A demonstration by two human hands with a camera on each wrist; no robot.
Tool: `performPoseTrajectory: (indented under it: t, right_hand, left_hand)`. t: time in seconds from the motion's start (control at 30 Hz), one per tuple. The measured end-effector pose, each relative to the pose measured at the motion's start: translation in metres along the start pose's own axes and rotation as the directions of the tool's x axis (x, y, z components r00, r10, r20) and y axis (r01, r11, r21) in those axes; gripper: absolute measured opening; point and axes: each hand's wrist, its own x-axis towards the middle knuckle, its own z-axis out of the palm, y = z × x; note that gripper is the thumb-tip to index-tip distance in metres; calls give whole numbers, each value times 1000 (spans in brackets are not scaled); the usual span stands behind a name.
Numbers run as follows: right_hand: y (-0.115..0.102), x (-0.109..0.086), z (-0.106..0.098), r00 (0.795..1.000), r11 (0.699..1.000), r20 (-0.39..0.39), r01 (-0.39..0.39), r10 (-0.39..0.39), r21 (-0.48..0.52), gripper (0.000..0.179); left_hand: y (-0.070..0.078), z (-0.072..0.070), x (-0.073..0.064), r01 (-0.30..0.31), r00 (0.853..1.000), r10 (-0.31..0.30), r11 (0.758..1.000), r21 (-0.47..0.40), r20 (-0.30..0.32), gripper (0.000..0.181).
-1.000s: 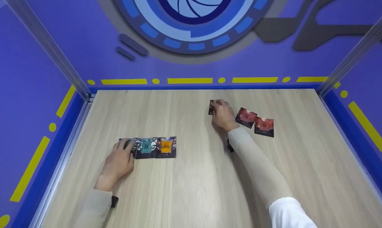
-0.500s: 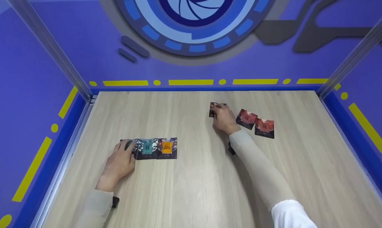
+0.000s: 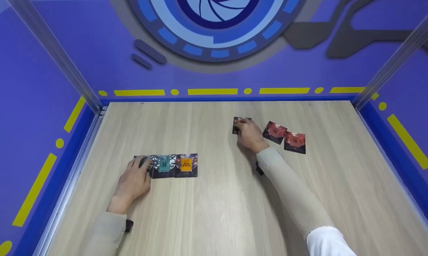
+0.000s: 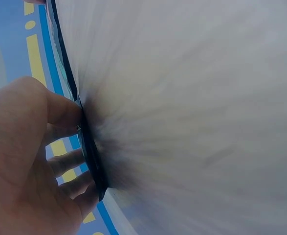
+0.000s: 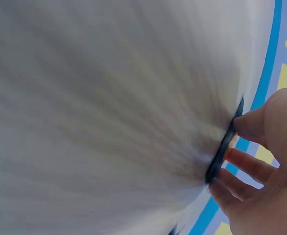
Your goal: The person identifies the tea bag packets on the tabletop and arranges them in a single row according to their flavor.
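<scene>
In the head view a teal picture card (image 3: 164, 165) and an orange one (image 3: 186, 165) lie side by side, left of the table's middle. At the row's left end my left hand (image 3: 132, 179) holds a dark-edged card (image 4: 90, 147) between thumb and fingertips, hiding most of its face in the head view. Farther back, my right hand (image 3: 250, 135) grips another dark card (image 5: 225, 147) from above, thumb at one end and fingers along it. Two red picture cards (image 3: 275, 132) (image 3: 294, 141) lie to the right of this hand, their corners close together.
The pale wooden table (image 3: 217, 213) is enclosed by blue-purple panels (image 3: 75, 64) at the back and sides. Metal posts (image 3: 395, 57) stand at the back corners, and a metal rail (image 3: 61, 213) runs along the left edge.
My right hand has drawn its card slightly toward me. My left hand, the row beside it and the red cards have stayed in place.
</scene>
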Motion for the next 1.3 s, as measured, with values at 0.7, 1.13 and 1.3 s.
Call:
performPoseTrajectory:
  t: [0.7, 1.13, 1.3]
  right_hand:
    - [-18, -31, -9, 988, 990, 67, 143, -141, -19, 35]
    - [-33, -57, -5, 972, 970, 16, 235, -234, -56, 31]
    - [-41, -66, -2, 967, 966, 29, 254, -252, -55, 30]
  left_hand:
    - [2, -4, 1, -9, 1000, 9, 1000, -12, 1, 49]
    - [1, -1, 3, -8, 1000, 8, 1000, -22, 14, 50]
    - [1, -3, 1, -3, 1000, 3, 1000, -22, 11, 49]
